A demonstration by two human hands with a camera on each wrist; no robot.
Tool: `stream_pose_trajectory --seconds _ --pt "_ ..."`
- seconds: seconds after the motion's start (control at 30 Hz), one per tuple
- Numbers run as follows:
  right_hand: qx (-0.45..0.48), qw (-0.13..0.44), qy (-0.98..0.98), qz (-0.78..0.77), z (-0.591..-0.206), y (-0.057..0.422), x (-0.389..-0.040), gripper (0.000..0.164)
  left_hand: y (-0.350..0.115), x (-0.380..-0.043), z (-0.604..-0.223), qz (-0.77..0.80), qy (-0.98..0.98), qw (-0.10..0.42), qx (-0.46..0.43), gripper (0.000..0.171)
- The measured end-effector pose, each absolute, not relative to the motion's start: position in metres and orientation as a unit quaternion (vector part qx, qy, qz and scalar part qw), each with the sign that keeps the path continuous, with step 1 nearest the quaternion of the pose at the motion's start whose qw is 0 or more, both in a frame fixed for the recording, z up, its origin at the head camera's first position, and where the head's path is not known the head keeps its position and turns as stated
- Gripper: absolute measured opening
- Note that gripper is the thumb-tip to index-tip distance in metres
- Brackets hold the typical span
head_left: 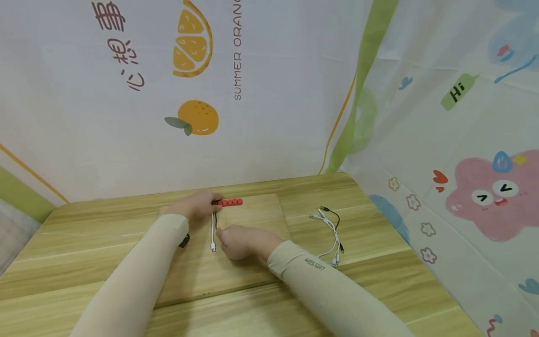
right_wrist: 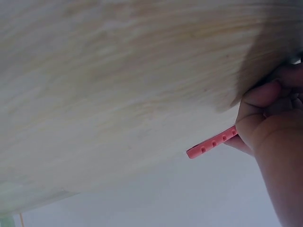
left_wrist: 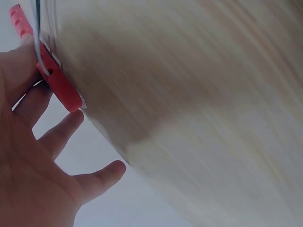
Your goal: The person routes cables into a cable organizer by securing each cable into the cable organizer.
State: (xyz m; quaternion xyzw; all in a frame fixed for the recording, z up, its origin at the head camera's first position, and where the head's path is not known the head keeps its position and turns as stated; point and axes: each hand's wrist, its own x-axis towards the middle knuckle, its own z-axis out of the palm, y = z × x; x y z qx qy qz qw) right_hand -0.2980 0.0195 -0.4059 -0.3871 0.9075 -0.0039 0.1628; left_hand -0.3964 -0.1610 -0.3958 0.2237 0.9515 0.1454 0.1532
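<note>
A red cable organizer strip [head_left: 232,202] with a row of slots lies near the back edge of a wooden board. My left hand [head_left: 201,202] grips its left part, thumb on the near side and fingers behind, as the left wrist view shows. One white cable [head_left: 212,234] is seated in a slot and runs toward me, its plug on the board. Beside it hangs a dark cable [head_left: 216,220]. My right hand [head_left: 237,241] pinches this dark cable's lower part; the fingertips are partly hidden. In the right wrist view the strip [right_wrist: 213,142] shows behind the curled right fingers.
On the table right of the board lies a loose bunch of white and black cables [head_left: 332,234]. A small black object [head_left: 184,241] sits by the left forearm. The wooden board [head_left: 202,281] lies on the table; printed curtains [head_left: 273,117] stand behind and to the right.
</note>
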Motion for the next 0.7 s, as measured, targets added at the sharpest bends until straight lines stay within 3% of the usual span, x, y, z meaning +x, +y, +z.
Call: stream_pose_trajectory --seconds 0.7 --pt "-0.384 0.161 0.909 -0.02 -0.4098 0.0223 -0.3004 0.055 -0.1563 -0.3969 -0.3996 0.166 0.957 0.126 0.202 0.049"
